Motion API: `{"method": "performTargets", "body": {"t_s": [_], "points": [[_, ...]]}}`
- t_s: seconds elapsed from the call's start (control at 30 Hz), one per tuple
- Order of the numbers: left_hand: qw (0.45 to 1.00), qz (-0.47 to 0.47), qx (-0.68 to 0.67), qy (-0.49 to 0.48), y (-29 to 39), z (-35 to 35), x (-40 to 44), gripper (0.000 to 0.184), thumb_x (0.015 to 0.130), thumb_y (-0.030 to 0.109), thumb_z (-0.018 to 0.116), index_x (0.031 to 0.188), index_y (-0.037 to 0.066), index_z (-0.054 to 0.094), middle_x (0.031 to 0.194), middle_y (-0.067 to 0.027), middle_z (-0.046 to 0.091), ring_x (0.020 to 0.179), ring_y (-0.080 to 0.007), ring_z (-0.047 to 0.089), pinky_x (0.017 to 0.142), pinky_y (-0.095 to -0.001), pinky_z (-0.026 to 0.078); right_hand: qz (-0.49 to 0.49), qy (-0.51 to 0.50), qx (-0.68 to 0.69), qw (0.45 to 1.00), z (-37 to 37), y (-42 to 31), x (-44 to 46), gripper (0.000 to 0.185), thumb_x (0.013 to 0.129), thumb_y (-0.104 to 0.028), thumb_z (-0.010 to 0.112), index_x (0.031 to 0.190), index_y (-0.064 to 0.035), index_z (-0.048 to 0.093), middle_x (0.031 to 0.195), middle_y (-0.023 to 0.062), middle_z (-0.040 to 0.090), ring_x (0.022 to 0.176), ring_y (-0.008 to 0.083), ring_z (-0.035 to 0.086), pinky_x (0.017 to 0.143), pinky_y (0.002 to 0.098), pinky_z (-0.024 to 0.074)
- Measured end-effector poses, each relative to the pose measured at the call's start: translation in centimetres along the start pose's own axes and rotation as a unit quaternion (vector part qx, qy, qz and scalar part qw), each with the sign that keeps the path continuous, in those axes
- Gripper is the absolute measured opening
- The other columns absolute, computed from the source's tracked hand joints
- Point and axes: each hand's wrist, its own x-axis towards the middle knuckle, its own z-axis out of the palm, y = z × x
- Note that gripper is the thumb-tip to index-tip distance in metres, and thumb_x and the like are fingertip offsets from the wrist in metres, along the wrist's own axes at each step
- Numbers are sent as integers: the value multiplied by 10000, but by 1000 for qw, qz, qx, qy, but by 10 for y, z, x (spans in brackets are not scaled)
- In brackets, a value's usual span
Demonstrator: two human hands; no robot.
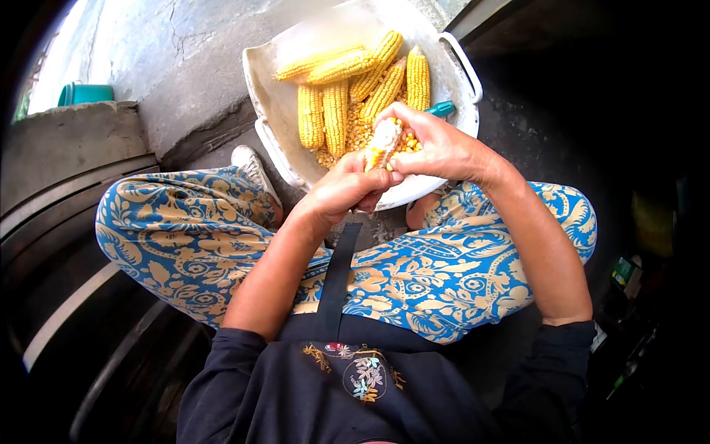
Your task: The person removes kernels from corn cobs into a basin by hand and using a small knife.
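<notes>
A partly stripped corn cob [384, 142] is between my two hands, over the near side of a white basin. Its upper part shows pale, bare core, with some yellow kernels along one edge. My left hand [346, 185] is closed round the cob's lower end. On the other side, my right hand [438, 146] curls against the cob, fingers at its top and thumb near the middle. Loose kernels [359, 138] lie in the basin below, partly covered by my hands. Several whole yellow ears of corn [335, 118] rest behind them.
The white basin [270, 83] has side handles and stands on a grey concrete floor [196, 89] between my legs. A teal object [441, 109] pokes out by its right wall. To the far left, a green container [86, 93] stands behind a low concrete ledge [74, 144].
</notes>
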Motion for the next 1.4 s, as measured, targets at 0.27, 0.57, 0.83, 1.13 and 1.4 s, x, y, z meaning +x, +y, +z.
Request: {"method": "performTargets", "body": {"t_s": [0.27, 0.57, 0.83, 1.13, 1.4], "points": [[986, 68, 142, 46, 2, 7, 5, 110, 802, 113, 573, 902, 91, 533, 659, 71, 466, 500, -11, 367, 427, -181, 260, -30, 78, -257, 963, 7, -4, 0, 523, 686, -316, 725, 1150, -148, 552, 1174, 102, 496, 1054, 280, 538, 894, 362, 469], [971, 73, 226, 34, -5, 3, 6, 90, 819, 75, 544, 908, 64, 549, 698, 81, 480, 567, -8, 391, 478, -176, 303, -45, 51, -298, 952, 16, -5, -6, 204, 789, -258, 625, 881, -77, 602, 836, 112, 558, 819, 275, 588, 712, 381, 479], [946, 93, 291, 107, -12, 3, 11, 181, 835, 154, 609, 926, 13, 539, 660, 66, 449, 577, -30, 380, 475, -216, 305, -1, 111, -153, 982, 22, 4, -4, 208, 836, -247, 588, 840, -39, 579, 760, 89, 571, 707, 195, 571, 631, 327, 465], [902, 137, 378, 156, -10, 7, 11, 300, 823, 123, 625, 1052, -23, 497, 764, -11, 554, 656, -80, 478, 567, -245, 408, 84, 206, 38, 974, 6, 7, 5, 263, 900, -248, 488, 804, -21, 582, 617, 11, 534, 447, 71, 483, 439, 209, 406], [966, 119, 158, 165, 6, 9, 4, 391, 794, 229, 633, 1109, 46, 489, 736, 27, 507, 584, -46, 440, 533, -212, 347, 87, 225, -92, 966, -3, 1, 8, 235, 896, -216, 478, 917, -12, 595, 810, 93, 629, 785, 169, 600, 710, 305, 470]]}}
